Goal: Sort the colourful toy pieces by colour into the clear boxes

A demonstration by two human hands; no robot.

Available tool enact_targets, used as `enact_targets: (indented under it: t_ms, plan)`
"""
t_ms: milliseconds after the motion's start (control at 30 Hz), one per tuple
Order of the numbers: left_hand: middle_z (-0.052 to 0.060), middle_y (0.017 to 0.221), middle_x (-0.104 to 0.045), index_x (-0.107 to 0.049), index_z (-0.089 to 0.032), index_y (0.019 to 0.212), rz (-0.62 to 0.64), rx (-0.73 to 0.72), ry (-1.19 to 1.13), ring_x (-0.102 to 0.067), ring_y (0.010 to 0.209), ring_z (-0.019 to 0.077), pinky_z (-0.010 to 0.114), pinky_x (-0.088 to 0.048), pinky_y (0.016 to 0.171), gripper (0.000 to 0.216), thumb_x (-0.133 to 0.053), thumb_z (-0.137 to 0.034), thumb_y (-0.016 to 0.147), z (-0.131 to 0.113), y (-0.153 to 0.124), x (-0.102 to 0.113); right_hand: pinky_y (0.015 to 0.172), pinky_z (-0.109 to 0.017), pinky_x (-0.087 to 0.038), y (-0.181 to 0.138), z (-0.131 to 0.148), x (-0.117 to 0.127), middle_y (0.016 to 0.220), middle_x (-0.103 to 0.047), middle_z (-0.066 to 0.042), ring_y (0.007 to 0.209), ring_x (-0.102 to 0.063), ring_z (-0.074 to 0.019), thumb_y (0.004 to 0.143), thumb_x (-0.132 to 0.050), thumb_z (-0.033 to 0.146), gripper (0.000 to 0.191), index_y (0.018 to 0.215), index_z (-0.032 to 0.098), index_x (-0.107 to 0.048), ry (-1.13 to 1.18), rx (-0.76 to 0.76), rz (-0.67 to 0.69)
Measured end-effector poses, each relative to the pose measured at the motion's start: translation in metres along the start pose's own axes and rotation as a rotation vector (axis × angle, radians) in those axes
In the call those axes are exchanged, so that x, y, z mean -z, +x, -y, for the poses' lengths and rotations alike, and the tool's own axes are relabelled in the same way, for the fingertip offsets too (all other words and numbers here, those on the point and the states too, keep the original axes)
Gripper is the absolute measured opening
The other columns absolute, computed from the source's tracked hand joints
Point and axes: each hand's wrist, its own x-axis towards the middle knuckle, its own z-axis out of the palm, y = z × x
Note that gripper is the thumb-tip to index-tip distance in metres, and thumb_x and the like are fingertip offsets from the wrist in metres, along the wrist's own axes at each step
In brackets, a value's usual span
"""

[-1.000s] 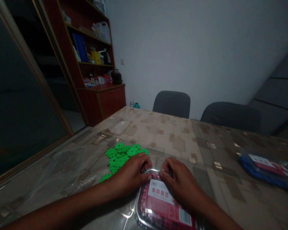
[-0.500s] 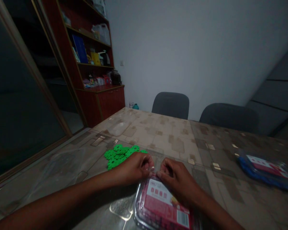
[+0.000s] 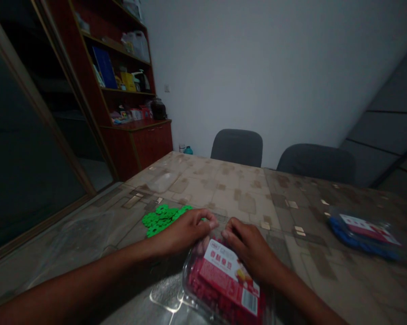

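Plastic tub: clear-walled, on the near part of the patterned table in the head view, beneath both hands; red-pink pieces show through.
Left hand: fingers curled toward the thumb by the far-left corner; whether they pinch the rim, I cannot tell.
Right hand: thumb and bent fingers drawn together at the far edge, palm over the tub's right side; any grip on the rim is hidden.
Rim handling: probably best with even force from both thumbs, working outward from the corner, base kept flat so nothing spills.
Label: white over pink, red characters apparently 香酥蚕豆 (crispy broad beans), barcode below; the oval logo is too small to read.
Green flower-shaped pieces: piled just beyond the left forearm.
Second tub: well apart, rightward, blue contents, similar label, wording unreadable.
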Motion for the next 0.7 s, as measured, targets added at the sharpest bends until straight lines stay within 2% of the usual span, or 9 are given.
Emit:
enact_targets:
  t_ms: [100,167,233,300,467,600,700]
  plan:
    - [0.002,0.074,-0.064,-0.063,-0.016,0.094,0.053,0.012,-0.140,-0.060,0.066,0.0171,0.027,-0.045,0.063,0.051,-0.075,-0.062,0.076,-0.004,-0.004,0.000,0.055,-0.025,-0.033,0.001,-0.002,-0.001,0.064,-0.051,0.004,0.057,-0.049,-0.0138,0.097,-0.040,0.039,0.029,0.072,0.024,-0.044,0.039,-0.032,-0.025]
    - [0.003,0.080,-0.066,-0.065,-0.015,0.093,0.110,0.007,-0.197,-0.062,0.073,0.0187,0.029,-0.046,0.069,0.048,-0.081,-0.057,0.073,-0.005,-0.008,0.000,0.054,-0.025,-0.033,0.001,-0.002,-0.001,0.063,-0.048,0.004,0.057,-0.048,-0.0136,0.097,-0.041,0.040,0.031,0.070,0.024,-0.044,0.033,-0.040,-0.048]
    - [0.004,0.078,-0.065,-0.065,-0.014,0.085,0.147,0.020,-0.205,-0.060,0.071,0.0182,0.029,-0.045,0.069,0.046,-0.079,-0.057,0.076,-0.003,-0.011,0.000,0.053,-0.025,-0.032,0.002,0.001,0.002,0.062,-0.047,0.005,0.057,-0.048,-0.0135,0.097,-0.042,0.041,0.032,0.069,0.024,-0.044,0.035,-0.042,-0.064]
    - [0.003,0.072,-0.062,-0.061,-0.015,0.075,0.109,0.011,-0.184,-0.056,0.065,0.0162,0.028,-0.042,0.064,0.050,-0.073,-0.063,0.078,0.001,-0.012,-0.001,0.055,-0.025,-0.033,0.000,0.005,0.008,0.063,-0.049,0.004,0.058,-0.048,-0.0135,0.097,-0.043,0.040,0.031,0.070,0.024,-0.045,0.044,-0.027,-0.056]
    - [-0.002,0.064,-0.051,-0.051,-0.019,0.070,-0.145,-0.041,-0.175,-0.046,0.058,0.0134,0.025,-0.035,0.054,0.056,-0.067,-0.072,0.077,0.014,-0.012,-0.010,0.054,-0.026,-0.031,-0.023,0.002,0.022,0.065,-0.051,0.005,0.059,-0.046,-0.0138,0.096,-0.049,0.044,0.026,0.080,0.023,-0.053,0.123,-0.041,0.136]
    - [-0.003,0.064,-0.048,-0.048,-0.020,0.071,-0.140,-0.065,-0.203,-0.045,0.056,0.0127,0.025,-0.035,0.053,0.056,-0.065,-0.073,0.079,0.012,-0.018,-0.019,0.057,-0.028,-0.035,-0.050,-0.008,0.028,0.068,-0.057,0.002,0.062,-0.052,-0.0165,0.099,-0.040,0.053,0.036,0.088,0.024,-0.058,0.098,-0.130,0.173]
    - [-0.001,0.068,-0.051,-0.051,-0.019,0.075,-0.105,-0.078,-0.255,-0.048,0.059,0.0134,0.025,-0.036,0.054,0.053,-0.064,-0.070,0.082,0.004,-0.024,-0.025,0.060,-0.031,-0.040,-0.060,-0.010,0.029,0.069,-0.061,0.000,0.063,-0.057,-0.0191,0.101,-0.030,0.058,0.046,0.082,0.026,-0.058,0.034,-0.151,0.165]
